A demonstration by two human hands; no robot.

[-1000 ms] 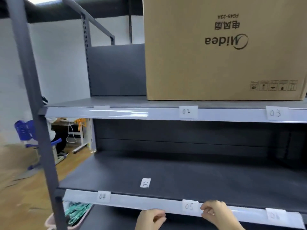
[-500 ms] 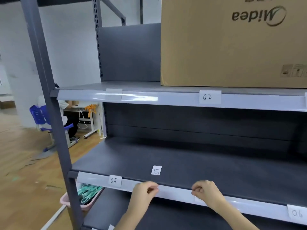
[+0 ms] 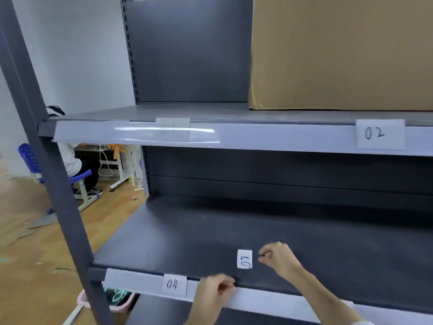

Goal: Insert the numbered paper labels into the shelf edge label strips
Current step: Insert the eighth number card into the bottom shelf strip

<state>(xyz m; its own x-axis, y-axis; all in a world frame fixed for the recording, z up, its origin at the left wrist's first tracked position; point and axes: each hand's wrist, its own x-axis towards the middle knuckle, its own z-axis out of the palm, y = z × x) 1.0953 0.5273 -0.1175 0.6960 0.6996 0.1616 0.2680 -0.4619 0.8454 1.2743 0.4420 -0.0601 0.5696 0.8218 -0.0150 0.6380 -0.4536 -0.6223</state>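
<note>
While the left hand (image 3: 214, 288) pinches the top lip of the lower label strip (image 3: 257, 299) just right of the seated 04 label (image 3: 174, 284), apparently to pry the clear cover open, the right hand (image 3: 277, 258) hovers over the dark lower shelf (image 3: 187, 235) with its fingers curled toward one another; whether they pinch anything is too small to tell. Just left of those fingertips a loose label (image 3: 244, 259) lies flat on the shelf, turned sideways, its digits hard to read; it probably waits there within easy reach until a slot is opened for it. Farther up, the upper label strip (image 3: 281, 139) already carries a faint 01 label (image 3: 173, 129) under glare and a clear 02 label (image 3: 380, 133). Behind them a cardboard box (image 3: 339, 52) stands on the upper shelf, and beyond the shelf post (image 3: 58, 207) a person sits on a blue chair (image 3: 30, 158).
</note>
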